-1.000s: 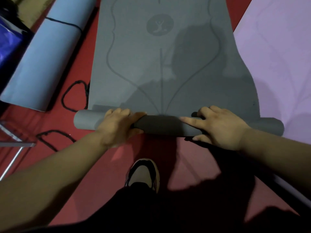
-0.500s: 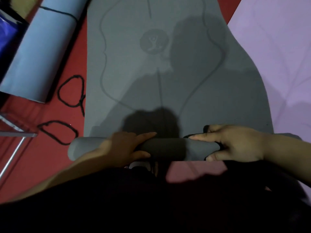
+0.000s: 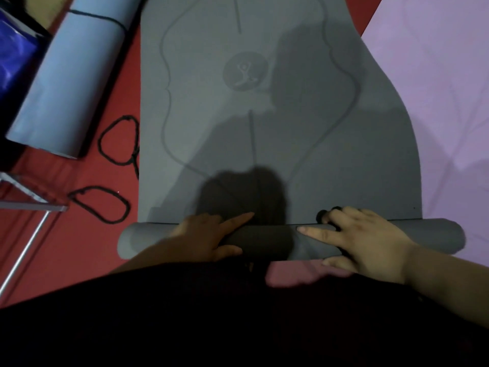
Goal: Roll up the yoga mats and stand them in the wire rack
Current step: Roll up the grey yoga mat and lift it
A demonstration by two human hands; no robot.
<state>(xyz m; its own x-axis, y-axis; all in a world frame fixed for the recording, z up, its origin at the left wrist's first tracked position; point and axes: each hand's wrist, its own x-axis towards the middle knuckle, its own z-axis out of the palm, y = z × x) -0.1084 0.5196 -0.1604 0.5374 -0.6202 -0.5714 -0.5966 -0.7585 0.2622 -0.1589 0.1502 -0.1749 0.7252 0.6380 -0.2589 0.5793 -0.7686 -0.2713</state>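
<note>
A grey yoga mat (image 3: 264,128) with a round logo lies flat on the red floor, running away from me. Its near end is wound into a tight roll (image 3: 148,239) lying crosswise. My left hand (image 3: 206,237) grips the roll left of centre, thumb on the near side and index finger stretched along the top. My right hand (image 3: 365,239) grips it right of centre, thumb underneath and fingers curled over the far side. A blue mat (image 3: 71,75), rolled and tied with a black cord, lies at the upper left. A purple mat (image 3: 436,102) lies flat on the right.
Two black cord loops (image 3: 119,141) lie on the red floor (image 3: 66,247) left of the grey mat. A metal frame with a thin leg (image 3: 26,205) stands at the left edge. A dark blue object (image 3: 13,56) sits at the top left. My dark clothing fills the bottom.
The roll has travelled further up the grey mat toward the logo and grown thicker. Both hands stayed on it, and my view has moved forward over it.
</note>
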